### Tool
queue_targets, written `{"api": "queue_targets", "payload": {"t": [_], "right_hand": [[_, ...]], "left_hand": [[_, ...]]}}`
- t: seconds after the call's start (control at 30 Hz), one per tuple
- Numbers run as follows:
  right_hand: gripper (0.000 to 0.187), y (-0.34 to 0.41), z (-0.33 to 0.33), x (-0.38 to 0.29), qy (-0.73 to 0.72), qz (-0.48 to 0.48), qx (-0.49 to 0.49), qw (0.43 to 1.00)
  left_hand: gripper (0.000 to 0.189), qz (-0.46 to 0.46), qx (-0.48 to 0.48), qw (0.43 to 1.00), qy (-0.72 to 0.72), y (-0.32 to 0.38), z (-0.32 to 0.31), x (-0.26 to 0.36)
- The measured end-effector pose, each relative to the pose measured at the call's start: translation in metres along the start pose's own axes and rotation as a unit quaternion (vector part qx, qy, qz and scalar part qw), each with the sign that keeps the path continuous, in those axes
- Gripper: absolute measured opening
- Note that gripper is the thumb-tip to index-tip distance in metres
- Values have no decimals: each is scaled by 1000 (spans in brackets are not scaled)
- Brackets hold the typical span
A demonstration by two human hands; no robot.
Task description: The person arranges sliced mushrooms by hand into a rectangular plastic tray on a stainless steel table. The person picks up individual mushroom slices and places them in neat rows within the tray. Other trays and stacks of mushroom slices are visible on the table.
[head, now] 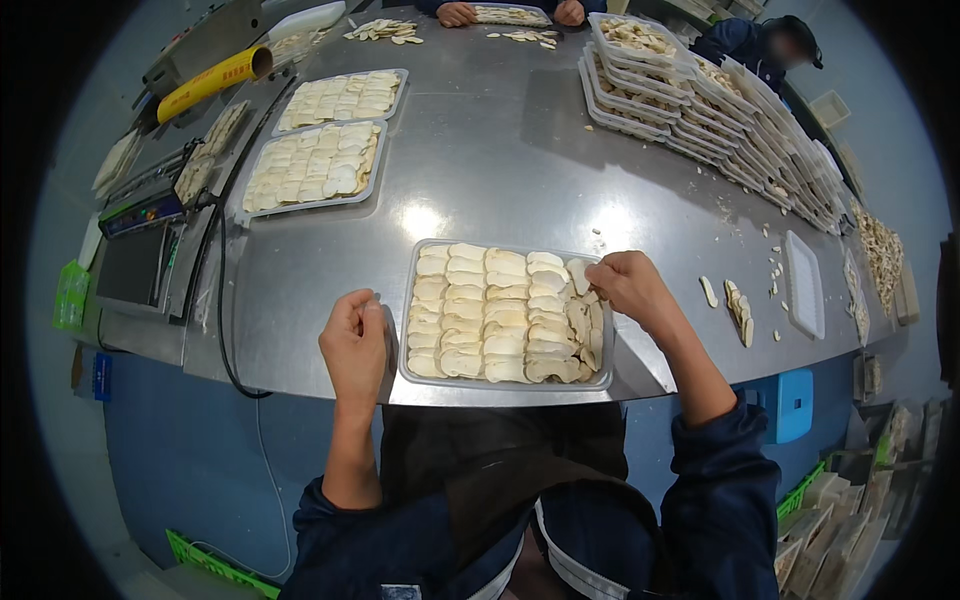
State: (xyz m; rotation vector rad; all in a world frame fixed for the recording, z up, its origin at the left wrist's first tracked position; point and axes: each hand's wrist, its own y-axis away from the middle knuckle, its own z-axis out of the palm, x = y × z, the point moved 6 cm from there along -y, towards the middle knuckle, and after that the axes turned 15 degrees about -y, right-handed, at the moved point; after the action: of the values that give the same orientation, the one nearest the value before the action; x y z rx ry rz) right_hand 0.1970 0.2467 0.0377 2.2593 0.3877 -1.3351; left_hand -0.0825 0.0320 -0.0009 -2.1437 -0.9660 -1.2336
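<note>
In front of me a plastic tray (510, 386) stands near the table's front edge. Overlapping pale dried slices (506, 311), apparently mushroom, fill it in columns; those along its right side lie less evenly. My right hand (630, 289) is over the tray's upper right rim, thumb and fingertips pinching a slice (577, 276) at the top of the right-hand column. Just left of the tray, my left hand (354, 345) is loosely curled, thumb against the fingers. Nothing shows in it, though its palm is hidden.
Two filled trays (315, 165) stand at the back left, beside a scale (135, 262) with a black cable (223, 300). Stacked slice trays (675, 97) rise at the right, near loose slices (739, 311) and a white tray (805, 285). Other people work beyond the table (480, 165).
</note>
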Motion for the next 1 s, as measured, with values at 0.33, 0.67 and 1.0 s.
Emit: {"api": "queue_targets", "payload": {"t": [0.33,0.67,1.0], "right_hand": [[29,62,-77,4,196,-47,241,949],[19,98,-64,49,117,-56,215,968],[16,123,-24,20,-11,-81,212,974]], "left_hand": [[21,-43,-19,999,-13,3,-3,7],[25,-73,-190,978,45,4,5,7],[26,-92,-194,975,62,7,11,15]]}}
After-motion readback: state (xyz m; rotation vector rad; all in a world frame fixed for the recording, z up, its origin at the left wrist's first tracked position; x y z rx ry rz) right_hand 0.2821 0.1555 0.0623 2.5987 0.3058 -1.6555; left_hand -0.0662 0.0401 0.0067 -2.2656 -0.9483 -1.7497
